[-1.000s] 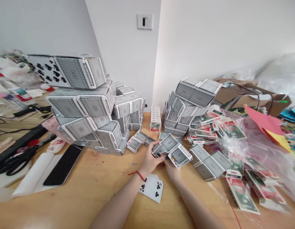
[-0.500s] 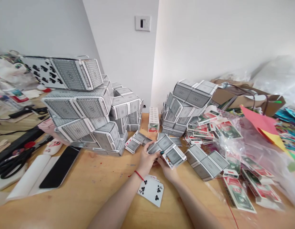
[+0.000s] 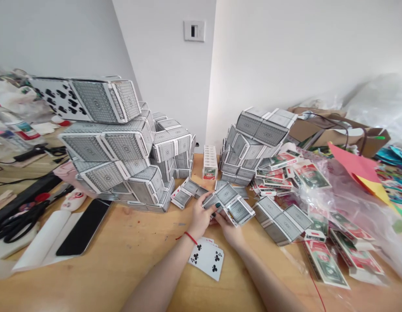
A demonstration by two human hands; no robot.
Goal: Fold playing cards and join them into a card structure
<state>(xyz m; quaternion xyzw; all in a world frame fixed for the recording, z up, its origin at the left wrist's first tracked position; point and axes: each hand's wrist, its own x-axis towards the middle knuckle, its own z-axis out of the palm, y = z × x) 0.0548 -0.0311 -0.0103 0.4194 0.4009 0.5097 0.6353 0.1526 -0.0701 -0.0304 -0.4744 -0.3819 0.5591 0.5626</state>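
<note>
Between both hands, just above the tabletop, is a block folded from playing cards [image 3: 227,196] with grey patterned backs. My left hand [image 3: 201,217] grips its left side, the thumb with a dark nail lying over the near edge. At the near right side my right hand [image 3: 231,229] holds the same block, its fingertips partly hidden beneath. A strip of a card's face shows along the near edge. Below the wrists lies a small stack of loose cards [image 3: 207,259], a four of clubs on top. Another folded card block [image 3: 283,220] rests to the right.
Tall stacks of card blocks stand left [image 3: 118,151] and right [image 3: 249,149]. A row of card boxes [image 3: 210,162] sits at the back. Rightward lie opened card boxes [image 3: 326,264] and plastic wrapping. On the left are a phone [image 3: 83,227] and black scissors [image 3: 23,223].
The card jutting from the block's near edge has moved inward, so less of its face shows. The block has tilted slightly; both hands stay on it.
</note>
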